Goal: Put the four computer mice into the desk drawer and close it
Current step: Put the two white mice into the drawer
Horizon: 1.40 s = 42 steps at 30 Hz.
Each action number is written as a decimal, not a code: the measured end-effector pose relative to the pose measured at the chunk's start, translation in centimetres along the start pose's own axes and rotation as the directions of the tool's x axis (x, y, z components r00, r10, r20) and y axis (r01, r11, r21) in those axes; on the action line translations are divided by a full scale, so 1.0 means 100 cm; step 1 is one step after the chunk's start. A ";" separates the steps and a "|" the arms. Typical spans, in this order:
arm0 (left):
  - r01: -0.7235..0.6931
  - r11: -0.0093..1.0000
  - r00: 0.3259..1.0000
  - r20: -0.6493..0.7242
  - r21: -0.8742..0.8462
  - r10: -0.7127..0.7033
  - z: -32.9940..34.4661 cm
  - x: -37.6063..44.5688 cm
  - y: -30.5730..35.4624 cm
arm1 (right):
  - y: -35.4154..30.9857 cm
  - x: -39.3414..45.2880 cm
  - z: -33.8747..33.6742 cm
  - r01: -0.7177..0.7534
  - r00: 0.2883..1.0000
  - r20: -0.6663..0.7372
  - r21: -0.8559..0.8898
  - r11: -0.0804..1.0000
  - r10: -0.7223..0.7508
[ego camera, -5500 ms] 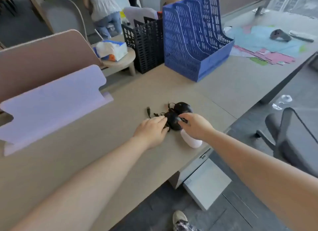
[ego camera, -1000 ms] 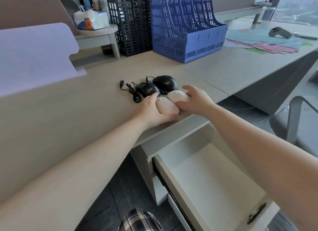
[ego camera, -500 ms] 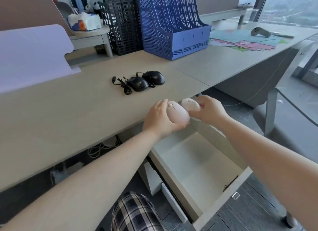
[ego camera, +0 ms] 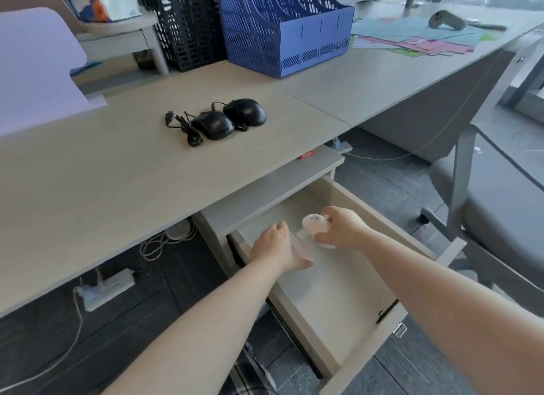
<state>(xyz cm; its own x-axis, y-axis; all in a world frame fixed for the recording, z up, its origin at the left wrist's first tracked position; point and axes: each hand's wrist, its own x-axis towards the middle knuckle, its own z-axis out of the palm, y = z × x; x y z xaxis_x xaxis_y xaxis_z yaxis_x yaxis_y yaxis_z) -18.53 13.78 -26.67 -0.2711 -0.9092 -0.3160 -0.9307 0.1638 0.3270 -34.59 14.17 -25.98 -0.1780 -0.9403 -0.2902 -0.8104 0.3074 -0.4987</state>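
Down inside the open drawer (ego camera: 332, 312), both hands are low, left hand (ego camera: 275, 247) gripping one pale mouse (ego camera: 300, 247), right hand (ego camera: 341, 228) gripping another (ego camera: 316, 225), side by side to set down together. Plenty of bare drawer floor nearer the body. Two black mice (ego camera: 232, 118) wait on the tabletop (ego camera: 117, 174), up beyond both hands.

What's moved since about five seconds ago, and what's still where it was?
The drawer, shut then, now stands pulled open. Both hands have come down off the desktop into it: the left hand and the right hand each carry a pale pink mouse, the left one blurred, the right one clearer. The two black wired mice remain on the desk with their cables bundled.
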 end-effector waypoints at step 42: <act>-0.249 0.929 0.795 -0.606 -0.273 0.035 -0.161 0.003 0.010 | -0.110 0.006 -0.064 0.335 0.802 -0.529 0.011 0.942 -0.279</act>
<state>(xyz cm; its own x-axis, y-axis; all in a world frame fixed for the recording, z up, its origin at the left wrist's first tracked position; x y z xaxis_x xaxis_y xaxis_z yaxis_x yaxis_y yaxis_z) -15.56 7.52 -12.06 -0.0996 -0.9487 0.3000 -0.7301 0.2746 0.6258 -29.32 9.30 -15.47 -0.2119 -0.9169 0.3382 -0.8168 -0.0239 -0.5764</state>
